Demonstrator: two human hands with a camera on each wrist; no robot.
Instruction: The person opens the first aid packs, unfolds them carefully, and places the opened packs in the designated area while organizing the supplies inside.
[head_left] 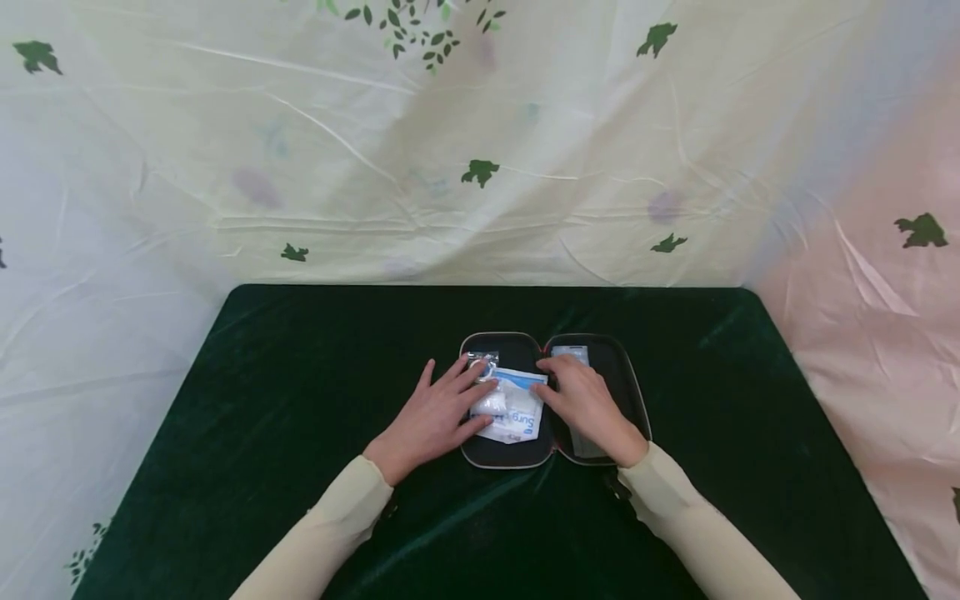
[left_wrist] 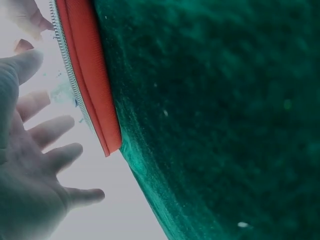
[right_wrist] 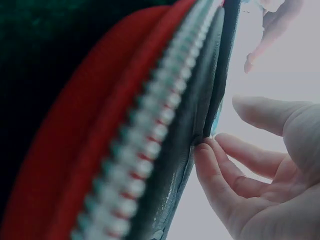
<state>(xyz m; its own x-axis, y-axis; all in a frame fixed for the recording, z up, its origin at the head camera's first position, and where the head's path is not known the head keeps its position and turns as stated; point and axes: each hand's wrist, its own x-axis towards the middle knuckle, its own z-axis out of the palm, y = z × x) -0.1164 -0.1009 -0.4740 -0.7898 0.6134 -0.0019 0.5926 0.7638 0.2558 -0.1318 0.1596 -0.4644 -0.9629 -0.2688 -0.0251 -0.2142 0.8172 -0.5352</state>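
Observation:
A zippered case lies open like a book, its black lining point(head_left: 504, 455) facing up; the red outside point(left_wrist: 89, 75) and zipper show in the left wrist view. A white and blue packet point(head_left: 522, 417) with partly readable print, "Surg", lies in its left half, beside a silvery clear packet point(head_left: 487, 360) and a white wrapped item point(head_left: 491, 403). My left hand point(head_left: 431, 412) rests over these with fingers spread. Over the right half, my right hand point(head_left: 588, 402) has loosely bent fingers touching the inner edge, thumb apart. A pale packet point(head_left: 572, 351) is partly hidden beneath it.
Dark green velvet cloth point(head_left: 337, 358) covers the table under the case. A pale curtain point(head_left: 420, 150) printed with green leaves hangs behind the far table edge, and a pinkish one point(head_left: 870, 317) hangs at the right.

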